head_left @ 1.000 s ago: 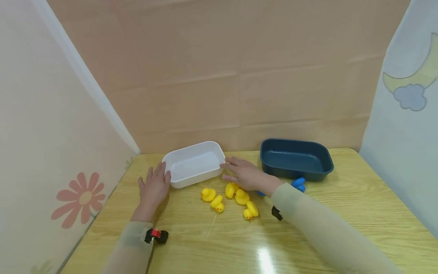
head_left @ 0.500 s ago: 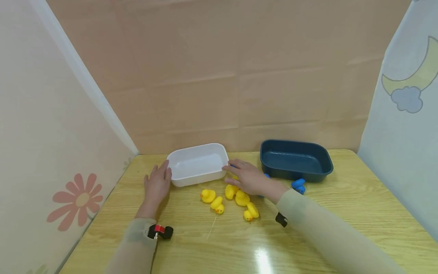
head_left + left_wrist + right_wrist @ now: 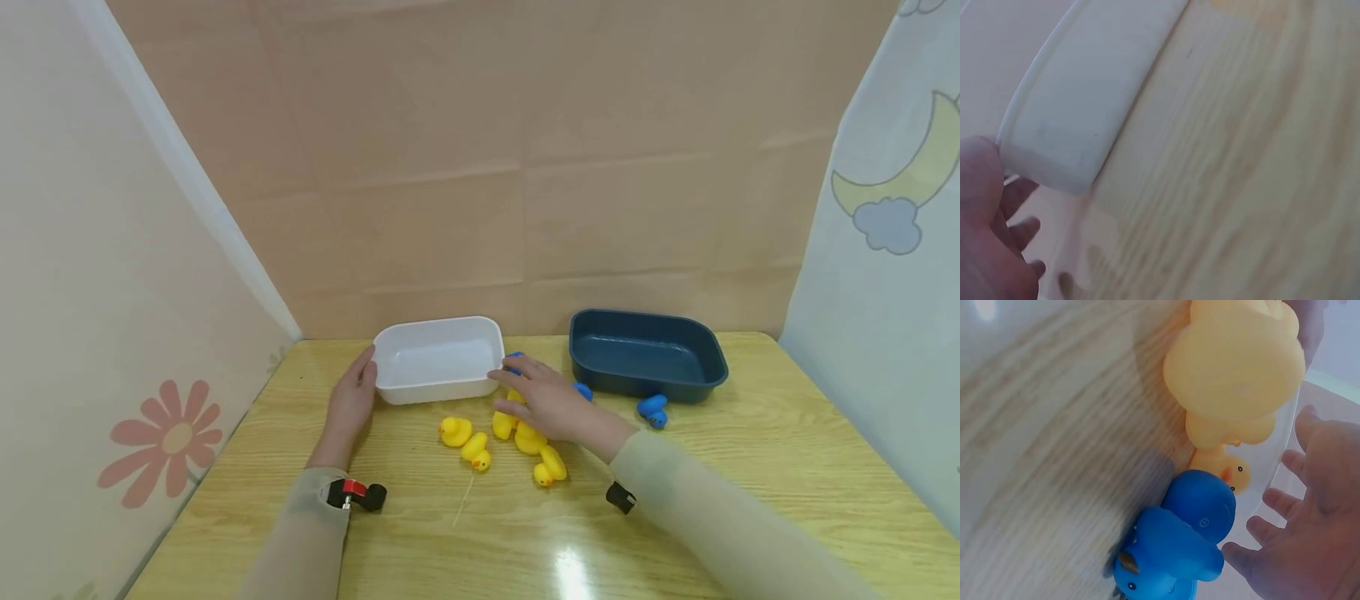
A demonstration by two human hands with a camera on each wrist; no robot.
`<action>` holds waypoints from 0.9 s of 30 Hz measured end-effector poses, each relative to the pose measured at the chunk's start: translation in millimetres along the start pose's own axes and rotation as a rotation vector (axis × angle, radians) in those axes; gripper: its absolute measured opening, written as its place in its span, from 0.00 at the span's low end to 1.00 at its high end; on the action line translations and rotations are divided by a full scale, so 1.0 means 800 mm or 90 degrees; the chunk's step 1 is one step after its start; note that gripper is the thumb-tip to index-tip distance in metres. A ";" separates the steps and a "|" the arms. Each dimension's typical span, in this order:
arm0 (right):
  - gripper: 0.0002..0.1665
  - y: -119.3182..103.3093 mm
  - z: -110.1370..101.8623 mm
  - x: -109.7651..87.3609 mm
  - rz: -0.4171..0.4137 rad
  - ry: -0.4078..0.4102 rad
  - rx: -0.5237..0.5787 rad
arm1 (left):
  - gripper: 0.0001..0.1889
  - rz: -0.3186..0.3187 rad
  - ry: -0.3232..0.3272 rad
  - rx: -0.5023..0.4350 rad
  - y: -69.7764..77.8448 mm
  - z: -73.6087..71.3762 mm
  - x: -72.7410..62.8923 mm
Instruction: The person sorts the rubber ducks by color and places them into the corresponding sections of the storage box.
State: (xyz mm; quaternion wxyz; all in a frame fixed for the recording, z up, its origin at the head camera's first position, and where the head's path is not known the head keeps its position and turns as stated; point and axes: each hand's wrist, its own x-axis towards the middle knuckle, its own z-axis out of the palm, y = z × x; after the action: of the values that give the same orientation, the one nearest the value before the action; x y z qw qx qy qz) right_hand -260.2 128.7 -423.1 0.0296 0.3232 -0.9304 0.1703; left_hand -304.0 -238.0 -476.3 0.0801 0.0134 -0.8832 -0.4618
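Note:
A white plastic bin [image 3: 438, 392] stands at the back left of the table, its hollow bare. My left hand [image 3: 352, 404] rests against its left end. In the left wrist view, the thumb lies at the rim of the bin [image 3: 1072, 106] and the fingers are loosely spread. My right hand [image 3: 551, 402] reaches over the ducks with its fingers extended, tips right at the bin's right end. Below and partly behind it lie several yellow rubber ducks [image 3: 455, 431]. Blue rubber ducks [image 3: 1175, 544] show beside the spread right fingers in the right wrist view; the hand holds none.
To the right stands a dark blue bin [image 3: 647, 386], with a blue duck [image 3: 652, 411] just in front of it. A tan sheet [image 3: 517, 167] hangs behind the wooden table [image 3: 450, 550]. Patterned white cloths flank both sides.
The white bin has slid right and turned straighter, with my left hand moving along at its left end. My right hand has shifted slightly right and nearer. The ducks and dark bin stay about where they were.

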 end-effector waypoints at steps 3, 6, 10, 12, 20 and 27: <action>0.33 -0.002 0.003 -0.001 0.007 -0.006 0.006 | 0.31 0.002 -0.006 -0.036 -0.007 -0.002 0.001; 0.34 -0.005 0.004 -0.003 0.013 -0.012 0.015 | 0.32 0.005 -0.022 -0.070 -0.011 -0.004 0.002; 0.35 -0.007 0.005 -0.006 0.017 -0.012 0.028 | 0.34 0.008 -0.052 -0.088 -0.015 -0.004 0.004; 0.36 -0.006 0.005 -0.008 0.020 -0.013 0.036 | 0.34 0.012 -0.061 -0.085 -0.016 -0.004 0.005; 0.42 0.005 0.004 -0.013 0.066 -0.001 0.125 | 0.35 0.023 -0.041 -0.088 -0.019 -0.002 0.006; 0.45 0.008 -0.004 -0.032 0.132 0.081 0.191 | 0.36 0.034 -0.035 -0.090 -0.019 -0.002 0.005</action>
State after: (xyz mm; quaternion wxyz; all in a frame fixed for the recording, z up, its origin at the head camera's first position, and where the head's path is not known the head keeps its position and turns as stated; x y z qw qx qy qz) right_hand -244.1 149.8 -426.5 0.0221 0.2147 -0.9193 0.3291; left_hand -308.8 -248.6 -487.4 0.0689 -0.0288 -0.8505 -0.5206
